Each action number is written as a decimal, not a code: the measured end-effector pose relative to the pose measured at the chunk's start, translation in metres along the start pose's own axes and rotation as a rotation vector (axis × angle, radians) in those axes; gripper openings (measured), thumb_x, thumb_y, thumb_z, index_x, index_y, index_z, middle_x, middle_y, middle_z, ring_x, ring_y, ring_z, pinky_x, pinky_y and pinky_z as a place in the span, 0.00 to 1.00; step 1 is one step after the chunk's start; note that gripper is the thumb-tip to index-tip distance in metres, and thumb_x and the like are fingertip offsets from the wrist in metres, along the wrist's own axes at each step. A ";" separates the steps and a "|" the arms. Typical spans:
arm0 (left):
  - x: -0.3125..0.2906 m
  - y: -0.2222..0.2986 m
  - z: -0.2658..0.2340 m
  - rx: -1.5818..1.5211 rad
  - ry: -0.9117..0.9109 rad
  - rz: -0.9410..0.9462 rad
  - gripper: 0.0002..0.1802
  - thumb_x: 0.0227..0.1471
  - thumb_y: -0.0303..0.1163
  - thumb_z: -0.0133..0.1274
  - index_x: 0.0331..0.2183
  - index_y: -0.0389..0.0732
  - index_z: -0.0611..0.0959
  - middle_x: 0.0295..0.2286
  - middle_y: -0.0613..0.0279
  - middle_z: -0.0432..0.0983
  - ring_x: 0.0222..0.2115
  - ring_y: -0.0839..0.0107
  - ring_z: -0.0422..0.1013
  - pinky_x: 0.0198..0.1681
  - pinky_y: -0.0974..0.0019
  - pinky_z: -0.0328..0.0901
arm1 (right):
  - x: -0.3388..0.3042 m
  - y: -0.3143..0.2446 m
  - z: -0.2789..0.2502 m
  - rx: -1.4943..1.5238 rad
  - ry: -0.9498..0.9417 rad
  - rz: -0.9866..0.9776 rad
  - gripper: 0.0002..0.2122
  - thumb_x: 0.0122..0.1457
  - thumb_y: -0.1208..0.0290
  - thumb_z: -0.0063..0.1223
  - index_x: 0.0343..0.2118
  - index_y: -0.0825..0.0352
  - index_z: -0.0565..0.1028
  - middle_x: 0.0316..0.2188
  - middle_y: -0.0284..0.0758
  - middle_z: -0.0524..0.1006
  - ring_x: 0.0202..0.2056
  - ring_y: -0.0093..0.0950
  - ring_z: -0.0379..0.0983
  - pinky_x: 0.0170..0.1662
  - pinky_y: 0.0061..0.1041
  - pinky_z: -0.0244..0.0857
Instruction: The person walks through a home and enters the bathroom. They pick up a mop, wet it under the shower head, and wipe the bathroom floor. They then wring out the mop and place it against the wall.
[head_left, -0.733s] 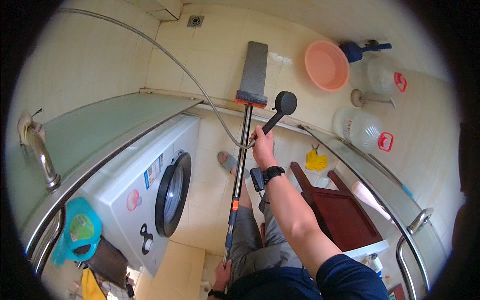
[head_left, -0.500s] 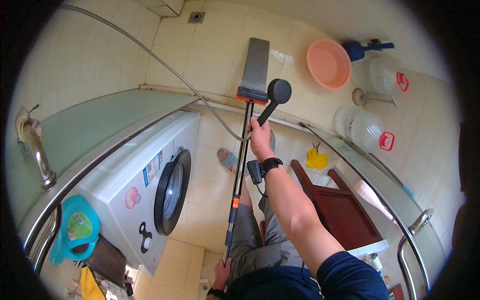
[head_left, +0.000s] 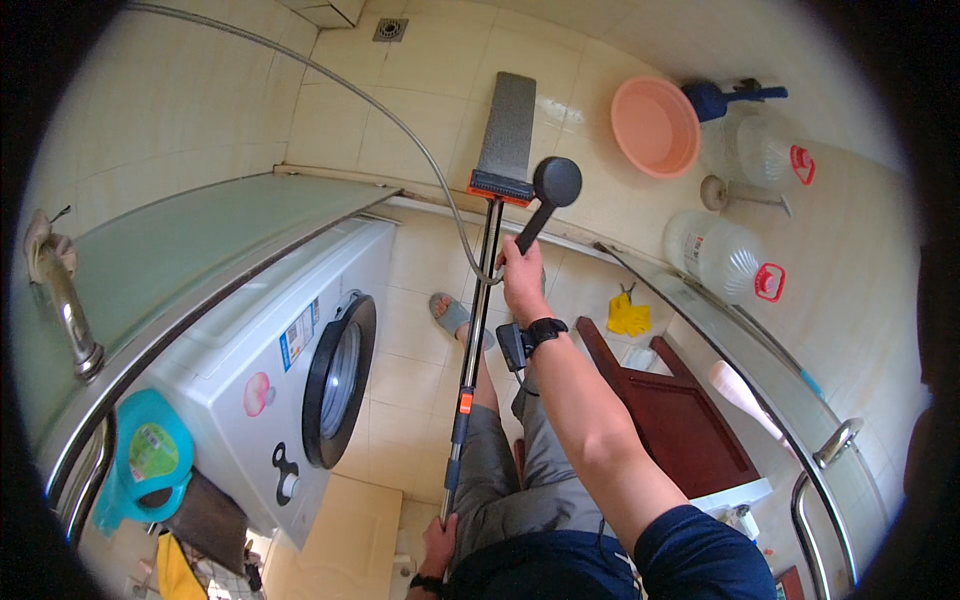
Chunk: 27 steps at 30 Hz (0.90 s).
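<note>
A black shower head (head_left: 558,183) is held by its handle in my right hand (head_left: 521,275), over the doorway sill. Its grey hose (head_left: 410,137) arcs from the upper left down to the handle's end. My left hand (head_left: 439,545), low in the view, is closed round the lower end of a mop's pole (head_left: 469,375). The pole runs up past my right hand to a flat grey mop head (head_left: 508,125) with an orange and black squeegee bar, beyond the sill. Whether the mop head touches the tiles I cannot tell.
To the left stands a white washing machine (head_left: 255,370) beside a frosted glass panel (head_left: 190,240). A pink basin (head_left: 655,128), a blue scoop (head_left: 710,100) and clear plastic jugs (head_left: 705,245) are at the far right. Nearer sit a dark red wooden stool (head_left: 680,415) and yellow gloves (head_left: 628,317).
The hose has swung, its arc now bulging further right and up near the mop head. Both hands keep their holds; the whole scene has shifted slightly left.
</note>
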<state>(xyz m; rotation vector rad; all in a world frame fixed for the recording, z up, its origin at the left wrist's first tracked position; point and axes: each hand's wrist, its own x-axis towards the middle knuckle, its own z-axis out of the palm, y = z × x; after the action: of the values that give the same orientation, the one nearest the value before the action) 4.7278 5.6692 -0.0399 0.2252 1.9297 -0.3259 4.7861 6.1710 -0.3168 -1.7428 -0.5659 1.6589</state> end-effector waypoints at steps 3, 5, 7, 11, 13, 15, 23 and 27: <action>0.000 -0.002 0.000 0.023 -0.002 -0.014 0.30 0.57 0.57 0.52 0.26 0.35 0.76 0.25 0.39 0.76 0.30 0.42 0.75 0.33 0.47 0.67 | 0.003 0.002 0.009 -0.002 -0.029 -0.045 0.07 0.62 0.68 0.52 0.33 0.65 0.69 0.20 0.28 0.69 0.21 0.21 0.65 0.25 0.23 0.60; 0.000 -0.002 -0.001 0.038 0.004 -0.012 0.31 0.57 0.58 0.52 0.26 0.35 0.76 0.25 0.39 0.76 0.30 0.42 0.75 0.34 0.47 0.67 | 0.006 0.002 0.006 -0.066 0.052 0.005 0.08 0.62 0.68 0.53 0.33 0.65 0.68 0.19 0.28 0.69 0.20 0.20 0.65 0.25 0.23 0.60; 0.000 -0.001 -0.001 0.057 0.011 0.001 0.31 0.57 0.58 0.52 0.27 0.34 0.76 0.25 0.39 0.77 0.30 0.42 0.75 0.34 0.48 0.67 | 0.009 0.000 -0.003 -0.054 0.124 -0.007 0.08 0.62 0.68 0.53 0.32 0.64 0.67 0.18 0.28 0.68 0.19 0.20 0.64 0.23 0.23 0.59; 0.000 0.003 0.000 -0.053 -0.024 -0.001 0.32 0.57 0.58 0.51 0.27 0.33 0.77 0.25 0.39 0.77 0.30 0.43 0.75 0.34 0.48 0.67 | 0.015 -0.007 -0.021 0.016 0.153 -0.023 0.07 0.63 0.70 0.52 0.32 0.63 0.67 0.18 0.28 0.68 0.19 0.21 0.64 0.21 0.24 0.59; 0.000 0.005 0.000 -0.047 -0.019 -0.013 0.32 0.57 0.58 0.51 0.28 0.33 0.77 0.26 0.39 0.77 0.30 0.43 0.75 0.35 0.48 0.67 | 0.015 -0.008 -0.023 0.036 0.122 -0.026 0.07 0.63 0.70 0.52 0.31 0.64 0.66 0.19 0.29 0.68 0.19 0.21 0.64 0.22 0.24 0.60; 0.000 0.006 -0.001 -0.035 -0.018 -0.022 0.31 0.57 0.58 0.52 0.28 0.33 0.77 0.26 0.39 0.77 0.30 0.43 0.75 0.35 0.48 0.68 | 0.014 -0.009 -0.020 0.050 0.030 -0.041 0.07 0.63 0.70 0.52 0.31 0.64 0.67 0.19 0.29 0.68 0.20 0.21 0.65 0.23 0.24 0.61; 0.000 0.006 -0.003 0.015 -0.012 -0.014 0.31 0.57 0.57 0.51 0.28 0.33 0.77 0.25 0.39 0.77 0.30 0.42 0.75 0.34 0.48 0.67 | 0.010 -0.009 -0.007 0.011 0.047 0.010 0.06 0.62 0.70 0.50 0.33 0.65 0.67 0.19 0.29 0.68 0.21 0.21 0.65 0.25 0.23 0.60; 0.000 0.005 -0.001 0.007 -0.014 -0.019 0.31 0.57 0.58 0.51 0.28 0.34 0.78 0.25 0.39 0.77 0.30 0.42 0.75 0.33 0.47 0.67 | 0.010 -0.008 -0.006 -0.089 0.111 -0.025 0.06 0.62 0.70 0.51 0.33 0.65 0.67 0.19 0.29 0.69 0.20 0.20 0.65 0.24 0.22 0.59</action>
<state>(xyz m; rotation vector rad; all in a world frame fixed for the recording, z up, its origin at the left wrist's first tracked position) 4.7280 5.6742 -0.0402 0.2091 1.9176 -0.3460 4.7936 6.1831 -0.3180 -1.8706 -0.6158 1.5299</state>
